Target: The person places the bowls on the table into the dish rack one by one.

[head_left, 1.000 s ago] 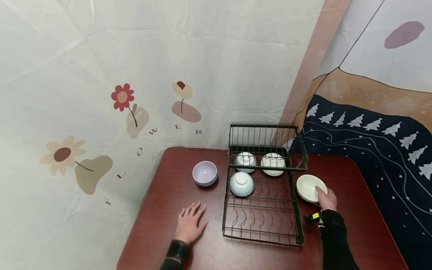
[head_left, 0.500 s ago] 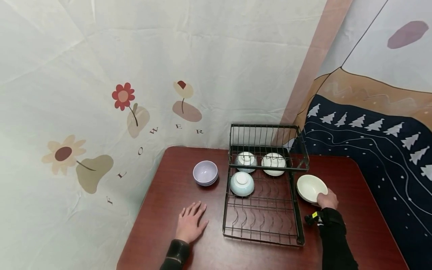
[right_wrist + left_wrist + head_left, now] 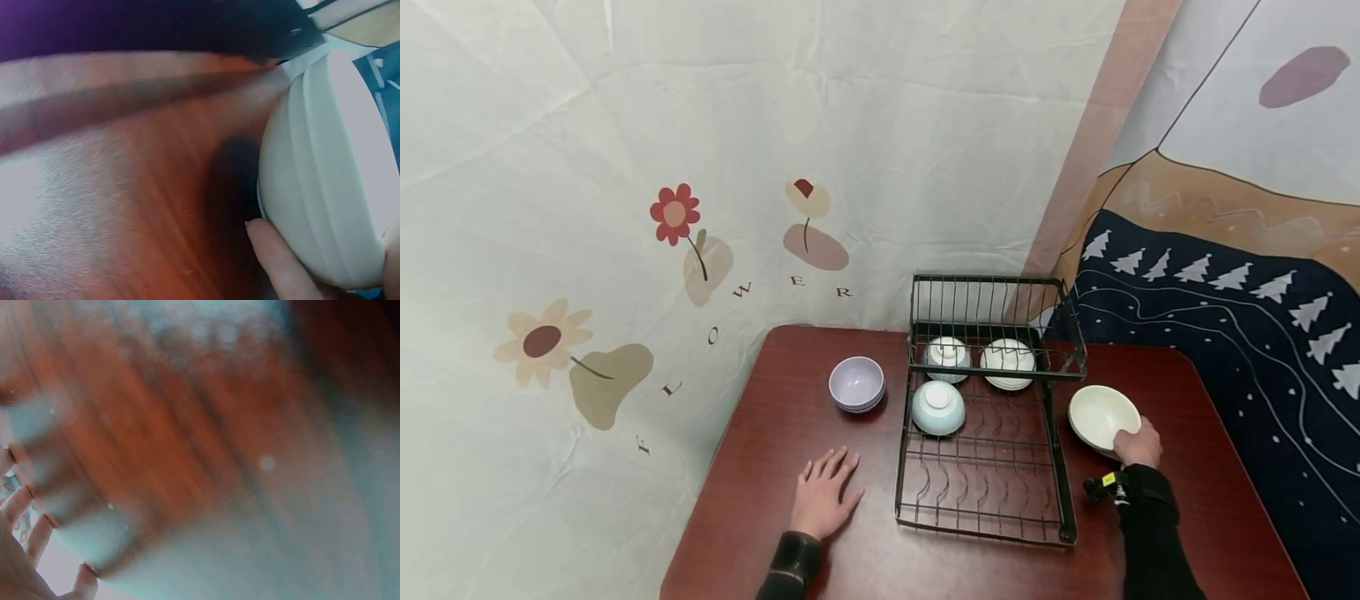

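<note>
My right hand (image 3: pixel 1139 445) grips a nested stack of cream bowls (image 3: pixel 1103 417) at the near right of its rim, with the thumb over the edge. In the right wrist view the stacked bowls (image 3: pixel 312 181) show their layered rims, and one finger (image 3: pixel 281 259) supports them from below. A dark shadow falls on the table beside the stack. My left hand (image 3: pixel 822 498) rests palm down on the table with its fingers spread, holding nothing. Only its fingertips show at the left edge of the left wrist view.
A black two-tier dish rack (image 3: pixel 985 533) stands between the hands. It carries upturned bowls: a pale blue one (image 3: pixel 937 408), another bluish one (image 3: pixel 947 367) and a white stack (image 3: pixel 1007 367). Lavender bowls (image 3: pixel 857 385) sit left of the rack on the red-brown table (image 3: pixel 737 533).
The right hand and the cream bowls have shifted slightly to the right, away from the rack. The left hand has stayed in place.
</note>
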Demonstrator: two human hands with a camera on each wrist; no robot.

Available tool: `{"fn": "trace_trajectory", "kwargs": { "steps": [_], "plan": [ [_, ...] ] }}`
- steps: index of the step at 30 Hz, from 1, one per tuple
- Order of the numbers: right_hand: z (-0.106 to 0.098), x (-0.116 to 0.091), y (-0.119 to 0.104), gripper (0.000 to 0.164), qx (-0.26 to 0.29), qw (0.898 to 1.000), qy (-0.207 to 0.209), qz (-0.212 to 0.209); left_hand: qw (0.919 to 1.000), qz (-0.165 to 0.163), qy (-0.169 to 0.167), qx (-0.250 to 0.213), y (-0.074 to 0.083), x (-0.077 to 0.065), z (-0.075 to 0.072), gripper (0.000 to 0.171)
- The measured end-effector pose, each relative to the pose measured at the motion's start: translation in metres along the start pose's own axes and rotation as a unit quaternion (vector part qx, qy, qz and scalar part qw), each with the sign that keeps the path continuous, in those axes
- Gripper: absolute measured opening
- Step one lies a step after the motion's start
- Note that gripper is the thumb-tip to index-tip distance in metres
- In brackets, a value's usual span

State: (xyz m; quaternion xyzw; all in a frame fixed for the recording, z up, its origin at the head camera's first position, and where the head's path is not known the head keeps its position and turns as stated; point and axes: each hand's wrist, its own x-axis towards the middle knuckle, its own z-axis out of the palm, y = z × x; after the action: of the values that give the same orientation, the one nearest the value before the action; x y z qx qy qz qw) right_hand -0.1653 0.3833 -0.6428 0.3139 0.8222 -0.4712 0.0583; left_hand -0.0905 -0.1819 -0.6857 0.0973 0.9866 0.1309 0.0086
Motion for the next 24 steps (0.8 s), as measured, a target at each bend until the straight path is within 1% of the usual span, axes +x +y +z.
{"fn": "trace_trajectory", "kwargs": {
  "steps": [1,3,5,7,9,10,11,12,13,14,15,17,18,19,22,24],
  "plan": [
    [-0.002,-0.002,0.000,0.076,0.022,1.000,0.000,-0.001,1.0000,0.000,0.000,0.000,0.000,0.000,0.000,0.060],
    [-0.004,-0.007,-0.002,0.076,0.086,0.996,-0.001,-0.002,1.0000,0.000,0.002,0.001,0.000,0.000,0.000,0.060],
    [-0.005,-0.013,-0.005,0.077,0.165,0.986,-0.001,0.002,1.0000,-0.001,0.003,0.005,0.000,0.000,0.000,0.060],
    [-0.005,-0.020,-0.008,0.079,0.247,0.969,-0.004,0.016,1.0000,-0.001,0.004,0.007,-0.001,0.000,0.001,0.060],
    [-0.008,-0.025,-0.011,0.083,0.320,0.946,-0.024,0.043,1.0000,-0.001,0.003,0.007,-0.001,0.000,0.001,0.060],
    [-0.009,-0.027,-0.012,0.086,0.348,0.935,-0.037,0.056,1.0000,-0.001,0.002,0.007,-0.001,0.000,0.001,0.060],
    [-0.011,-0.029,-0.012,0.089,0.367,0.926,-0.050,0.068,1.0000,-0.001,0.002,0.007,-0.001,0.000,0.002,0.060],
    [-0.013,-0.031,-0.012,0.091,0.374,0.922,-0.061,0.078,1.0000,0.000,0.002,0.007,-0.001,0.000,0.002,0.060],
    [-0.013,-0.032,-0.012,0.092,0.375,0.921,-0.067,0.084,1.0000,0.000,0.002,0.007,0.000,0.000,0.002,0.060],
    [-0.013,-0.033,-0.012,0.092,0.370,0.923,-0.068,0.083,1.0000,0.000,0.002,0.007,0.000,0.000,0.002,0.060],
    [-0.012,-0.035,-0.011,0.092,0.360,0.928,-0.060,0.079,1.0000,0.001,0.003,0.008,0.000,0.000,0.001,0.060],
    [-0.008,-0.037,-0.008,0.093,0.340,0.938,-0.036,0.056,0.9999,0.002,0.004,0.010,0.000,0.000,0.001,0.060],
    [-0.005,-0.038,-0.007,0.093,0.335,0.941,-0.026,0.047,0.9999,0.002,0.004,0.011,0.000,0.000,0.001,0.060],
    [-0.003,-0.038,-0.003,0.094,0.358,0.933,-0.018,0.035,0.9999,0.002,0.003,0.011,0.000,0.001,0.001,0.060],
    [0.003,-0.039,-0.002,0.095,0.374,0.927,-0.013,0.014,1.0000,0.001,0.000,0.009,0.000,0.001,0.001,0.061],
    [0.005,-0.041,-0.007,0.095,0.375,0.927,-0.012,0.022,1.0000,0.000,-0.002,0.007,0.000,0.001,0.001,0.061]
  ]
}}
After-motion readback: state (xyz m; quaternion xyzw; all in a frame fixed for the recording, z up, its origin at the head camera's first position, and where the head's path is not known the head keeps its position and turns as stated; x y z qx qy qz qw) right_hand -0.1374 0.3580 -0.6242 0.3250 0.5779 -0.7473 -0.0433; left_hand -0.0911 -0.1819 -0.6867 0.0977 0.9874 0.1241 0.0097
